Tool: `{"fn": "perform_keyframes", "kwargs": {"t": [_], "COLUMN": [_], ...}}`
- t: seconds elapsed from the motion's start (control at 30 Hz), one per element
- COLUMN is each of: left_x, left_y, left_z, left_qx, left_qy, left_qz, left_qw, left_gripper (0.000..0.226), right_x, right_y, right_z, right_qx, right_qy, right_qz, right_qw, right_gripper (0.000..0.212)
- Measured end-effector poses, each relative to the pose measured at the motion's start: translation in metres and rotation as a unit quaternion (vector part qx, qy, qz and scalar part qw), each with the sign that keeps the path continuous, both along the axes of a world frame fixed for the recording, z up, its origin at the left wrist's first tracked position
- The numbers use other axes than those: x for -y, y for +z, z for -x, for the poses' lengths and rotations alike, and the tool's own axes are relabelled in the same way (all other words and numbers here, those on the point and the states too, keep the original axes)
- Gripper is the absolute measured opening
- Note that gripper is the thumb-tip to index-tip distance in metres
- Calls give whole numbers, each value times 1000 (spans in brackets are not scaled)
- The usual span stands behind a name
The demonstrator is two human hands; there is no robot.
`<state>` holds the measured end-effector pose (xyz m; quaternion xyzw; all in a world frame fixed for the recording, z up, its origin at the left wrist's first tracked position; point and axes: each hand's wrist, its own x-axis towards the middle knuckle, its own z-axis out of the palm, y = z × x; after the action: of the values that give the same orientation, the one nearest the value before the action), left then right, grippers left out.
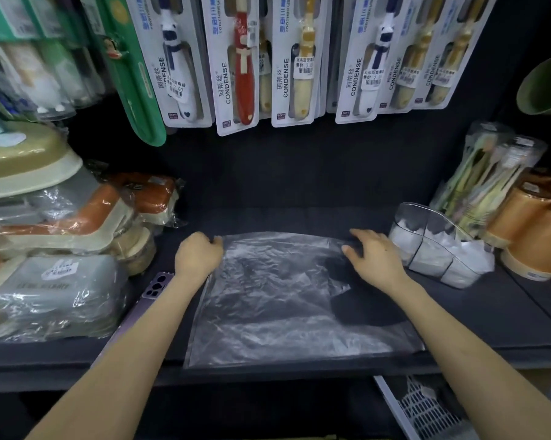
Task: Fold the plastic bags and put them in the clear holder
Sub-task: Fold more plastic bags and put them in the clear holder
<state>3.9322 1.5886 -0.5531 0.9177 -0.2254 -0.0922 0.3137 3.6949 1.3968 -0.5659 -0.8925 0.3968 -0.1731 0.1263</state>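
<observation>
A clear plastic bag (277, 300) lies spread flat on the dark shelf (299, 192), its near edge at the shelf's front. My left hand (196, 254) is curled at the bag's far left corner and pinches that edge. My right hand (374, 257) rests with spread fingers on the bag's far right corner. The clear holder (426, 230) stands just right of my right hand, with white folded bags inside its compartments.
Wrapped soap boxes (61, 290) are stacked at the left, with a purple phone (155, 289) beside them. Packs of toothbrushes (487, 179) and orange cups (534, 230) stand at the right. Carded toothbrushes (245, 68) hang above. A white basket (426, 411) sits below the shelf.
</observation>
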Motion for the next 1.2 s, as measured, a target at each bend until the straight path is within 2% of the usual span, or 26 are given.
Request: {"fn": "perform_keyframes", "kwargs": {"t": [0.07,0.1,0.17,0.2,0.27,0.33,0.37,0.43,0.5,0.57,0.7,0.8,0.9,0.93,1.0,1.03,1.07,1.1,1.13,1.2], "left_x": [7,9,11,11,9,3,1,-4,-6,-5,3,12,15,15,14,13,10,6,2,-2], "left_y": [-7,-10,-13,-12,-7,-2,-1,-1,-4,-6,-11,-16,-16,-13,-6,-4,-3,-3,-4,-16], "left_z": [-11,-15,-17,-16,-12,-11,-13,-15,-15,-15,-15,-15,-16,-14,-10,-7,-2,3,11,21], "left_qx": [-61,-96,-153,-178,-256,-333,-351,-352,-326,-270,-178,-148,-163,-171,-151,-99,-7,111,212,318], "left_qy": [29,38,48,56,64,48,32,0,-6,1,8,18,39,37,12,2,-2,-18,-66,-202], "left_qz": [22,51,132,178,275,352,372,390,399,385,312,223,187,182,142,97,47,23,25,25], "left_qw": [997,993,978,966,924,873,859,851,857,882,933,963,968,968,978,990,999,993,975,926], "left_gripper": [43,41,35,30,17,13,13,14,15,15,17,13,6,3,8,12,21,29,33,46], "right_x": [6,9,11,12,10,7,7,10,15,21,27,29,28,25,17,9,-2,-16,-31,-60], "right_y": [-4,-5,-5,-5,1,12,16,21,23,27,38,39,42,44,48,47,45,41,37,25], "right_z": [-5,-6,-2,2,13,25,31,40,44,47,48,44,39,37,30,25,18,9,-2,-27], "right_qx": [-36,-25,53,111,228,306,321,319,315,285,169,90,107,95,13,-11,-3,21,48,65], "right_qy": [-12,-7,14,31,44,60,73,97,99,97,83,58,30,12,-36,-51,-42,-10,32,111], "right_qz": [-9,-7,-38,-75,-211,-335,-376,-418,-429,-423,-399,-362,-335,-286,-84,16,79,108,123,132], "right_qw": [999,1000,998,990,949,889,866,845,841,855,897,926,936,954,996,999,996,994,991,983], "right_gripper": [37,28,6,12,21,15,13,38,67,78,40,34,31,30,29,29,29,29,29,40]}}
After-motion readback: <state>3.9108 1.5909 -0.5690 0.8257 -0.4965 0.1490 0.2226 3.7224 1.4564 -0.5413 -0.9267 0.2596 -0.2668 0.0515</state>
